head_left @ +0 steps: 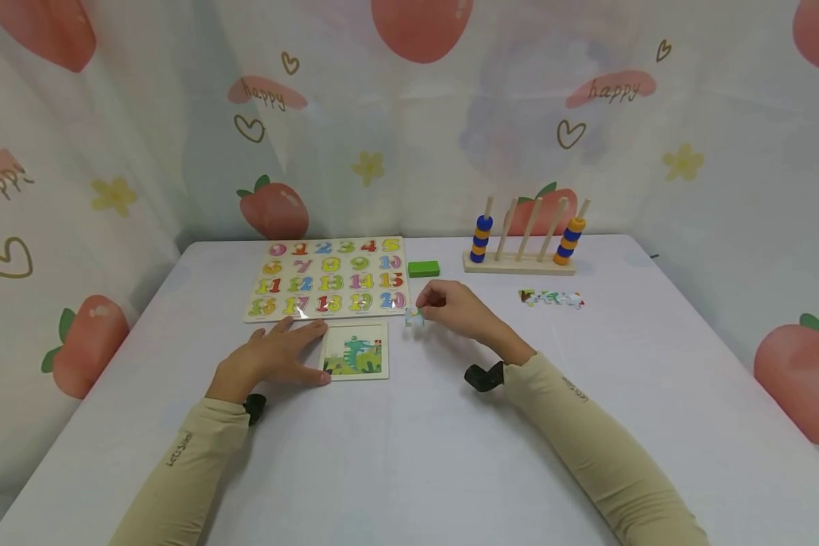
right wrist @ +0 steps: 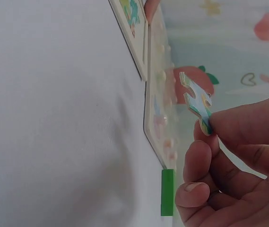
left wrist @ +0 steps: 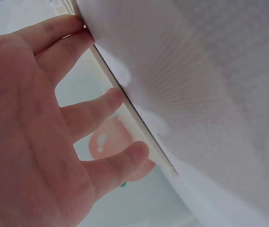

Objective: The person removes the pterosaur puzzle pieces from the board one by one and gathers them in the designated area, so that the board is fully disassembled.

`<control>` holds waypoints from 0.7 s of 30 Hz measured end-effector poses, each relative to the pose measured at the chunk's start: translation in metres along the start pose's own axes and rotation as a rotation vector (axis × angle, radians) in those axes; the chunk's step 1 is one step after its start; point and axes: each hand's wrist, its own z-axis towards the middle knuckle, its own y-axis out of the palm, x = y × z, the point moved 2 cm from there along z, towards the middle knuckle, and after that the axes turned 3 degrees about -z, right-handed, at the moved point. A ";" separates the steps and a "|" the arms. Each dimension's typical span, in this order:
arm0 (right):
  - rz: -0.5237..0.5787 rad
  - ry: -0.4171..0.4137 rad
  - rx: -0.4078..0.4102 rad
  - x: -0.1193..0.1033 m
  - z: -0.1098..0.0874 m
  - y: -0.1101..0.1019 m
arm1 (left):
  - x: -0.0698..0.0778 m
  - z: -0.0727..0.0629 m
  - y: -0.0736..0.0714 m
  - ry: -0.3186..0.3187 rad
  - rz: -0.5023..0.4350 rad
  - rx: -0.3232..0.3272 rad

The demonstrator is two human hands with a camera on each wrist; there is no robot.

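Note:
My right hand (head_left: 456, 309) pinches a pale blue jigsaw piece (right wrist: 198, 100) between thumb and fingertips, raised above the table just right of a square wooden puzzle tray (head_left: 385, 353). Inside the tray, a green dinosaur picture (head_left: 360, 355) is partly assembled, with its upper area plain white. My left hand (head_left: 273, 358) lies spread at the tray's left side, thumb at the lower left corner and fingers reaching past the upper left one. In the left wrist view its palm and straight fingers (left wrist: 96, 113) show against the edge of a board.
A number board (head_left: 344, 250) lies behind the tray, with a green block (head_left: 424, 269) at its right. Farther right stands a wooden peg rack (head_left: 519, 264) with blue and orange beads. Several loose jigsaw pieces (head_left: 551, 299) lie in front of it. A printed curtain (head_left: 409, 152) hangs behind the table.

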 end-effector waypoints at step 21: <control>-0.029 0.075 0.076 0.038 -0.019 -0.045 | 0.001 -0.002 0.001 -0.007 -0.009 0.010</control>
